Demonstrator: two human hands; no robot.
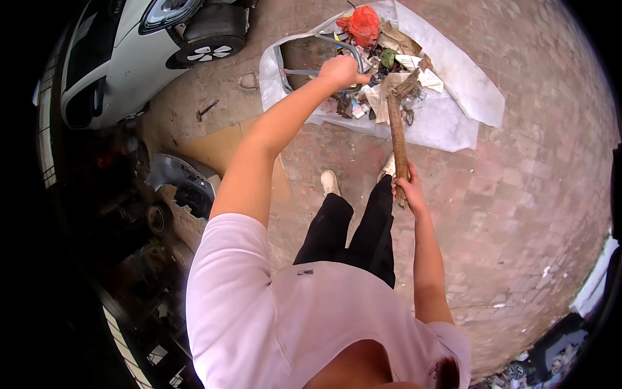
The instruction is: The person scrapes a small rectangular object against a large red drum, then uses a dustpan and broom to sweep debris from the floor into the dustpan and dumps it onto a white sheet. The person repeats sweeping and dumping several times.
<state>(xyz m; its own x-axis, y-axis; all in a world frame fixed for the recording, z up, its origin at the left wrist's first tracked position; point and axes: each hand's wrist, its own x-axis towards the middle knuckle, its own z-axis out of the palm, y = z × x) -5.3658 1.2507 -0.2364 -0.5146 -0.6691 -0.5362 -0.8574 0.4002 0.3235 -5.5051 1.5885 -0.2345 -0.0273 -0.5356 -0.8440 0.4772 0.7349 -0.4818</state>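
Note:
My left hand [341,72] is stretched out over a heap of mixed rubbish [363,104] and closed round the bent tube of a grey tubular frame [358,53]. The frame's exact kind I cannot make out. Nearer my body, my right hand [409,186] grips the lower end of a long wooden stick [398,136]. Its far end, a rough, split piece of wood, rests over the rubbish. Under the heap lies a white sheet [447,126]; an orange-red plastic bag [364,26] tops the far side.
At the far left stands a silver car [129,71]. A hammer [206,111] lies on the brick paving, near a flat piece of cardboard [220,149] and a dark grey car body part [184,181]. My shoes [330,182] are just short of the sheet.

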